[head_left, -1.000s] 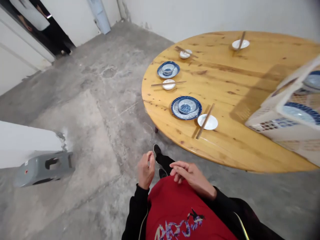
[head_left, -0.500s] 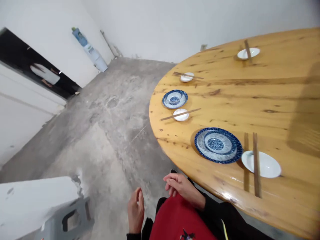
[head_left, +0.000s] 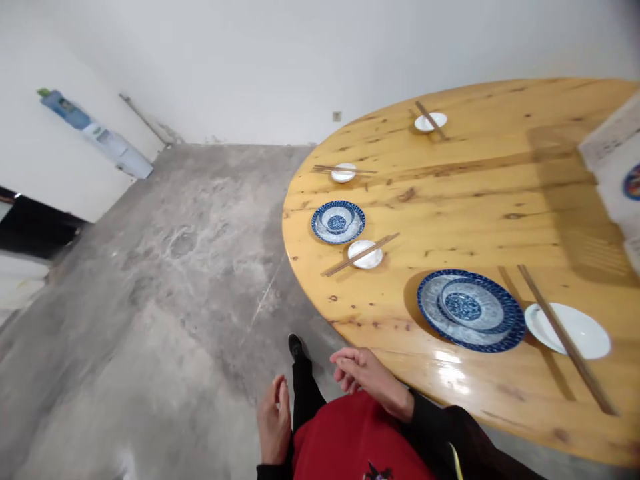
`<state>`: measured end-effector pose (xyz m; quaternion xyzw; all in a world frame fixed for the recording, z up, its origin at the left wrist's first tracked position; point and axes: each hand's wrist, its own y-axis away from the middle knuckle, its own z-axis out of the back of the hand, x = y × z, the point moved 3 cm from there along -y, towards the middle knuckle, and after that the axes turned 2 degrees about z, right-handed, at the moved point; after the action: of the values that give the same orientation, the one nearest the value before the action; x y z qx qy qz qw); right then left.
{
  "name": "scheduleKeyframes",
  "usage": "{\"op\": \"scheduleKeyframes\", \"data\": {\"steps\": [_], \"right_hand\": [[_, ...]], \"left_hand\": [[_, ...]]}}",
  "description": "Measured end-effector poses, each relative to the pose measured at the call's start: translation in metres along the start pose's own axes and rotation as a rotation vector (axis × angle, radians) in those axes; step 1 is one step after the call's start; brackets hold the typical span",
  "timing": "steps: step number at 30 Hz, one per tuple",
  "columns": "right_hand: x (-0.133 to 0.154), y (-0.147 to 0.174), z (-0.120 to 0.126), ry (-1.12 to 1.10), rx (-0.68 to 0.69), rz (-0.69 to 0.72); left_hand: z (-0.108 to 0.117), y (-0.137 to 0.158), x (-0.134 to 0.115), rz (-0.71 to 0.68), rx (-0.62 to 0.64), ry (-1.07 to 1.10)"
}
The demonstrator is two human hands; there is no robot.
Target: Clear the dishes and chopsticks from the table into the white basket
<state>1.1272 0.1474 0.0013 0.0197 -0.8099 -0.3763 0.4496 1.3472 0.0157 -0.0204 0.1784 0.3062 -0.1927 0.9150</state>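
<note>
Holding nothing, left hand [head_left: 273, 423] and right hand [head_left: 369, 379] hang loosely curled near the wooden table [head_left: 465, 227]. Near plate [head_left: 503, 340] and left plate [head_left: 340, 238] already have bowls [head_left: 463, 307]; both far saucers [head_left: 439, 120] just have chopsticks [head_left: 423, 111] tbh.

Free room and obstacles, table [head_left: 465, 233] and surrounds.
Open: floor [head_left: 210, 300] ahead of the left hand [head_left: 274, 423]; the air between that hand and the right hand [head_left: 370, 380]; a strip of bare wood from the near rim, left of the near plate [head_left: 427, 303], running on across the tabletop's middle. Obstructed: table rim, just beside the right hand; near plate, a bowl [head_left: 470, 307] standing in it; near dish [head_left: 593, 333], just right of that plate, with chopsticks [head_left: 565, 333] jutting past both sides; far plate [head_left: 320, 233] and middle dish [head_left: 374, 260], close together at the left rim; basket [head_left: 613, 137], closing off the right side.
</note>
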Motion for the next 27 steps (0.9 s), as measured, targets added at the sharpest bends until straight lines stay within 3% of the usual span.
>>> {"op": "scheduleKeyframes", "data": {"steps": [6,10,13,18,23,27], "right_hand": [[0.032,-0.047,-0.061,-0.153,-0.218,0.075],[0.046,-0.054,-0.077,-0.273,-0.376,0.144],[0.047,-0.044,-0.068,-0.359,-0.557,0.175],[0.044,-0.007,-0.021,-0.469,-0.84,0.202],[0.033,0.041,0.064,-0.463,-1.188,0.185],[0.029,0.069,0.128,-0.451,-1.317,0.176]], "left_hand": [[0.054,-0.134,0.01,-0.232,0.08,-0.037],[0.077,-0.219,-0.018,-0.359,0.163,-0.05],[0.073,-0.265,-0.053,-0.447,0.234,-0.006],[0.032,-0.293,-0.107,-0.44,0.375,0.13],[-0.014,-0.283,-0.142,-0.315,0.475,0.291],[-0.037,-0.277,-0.176,-0.174,0.462,0.386]]}}
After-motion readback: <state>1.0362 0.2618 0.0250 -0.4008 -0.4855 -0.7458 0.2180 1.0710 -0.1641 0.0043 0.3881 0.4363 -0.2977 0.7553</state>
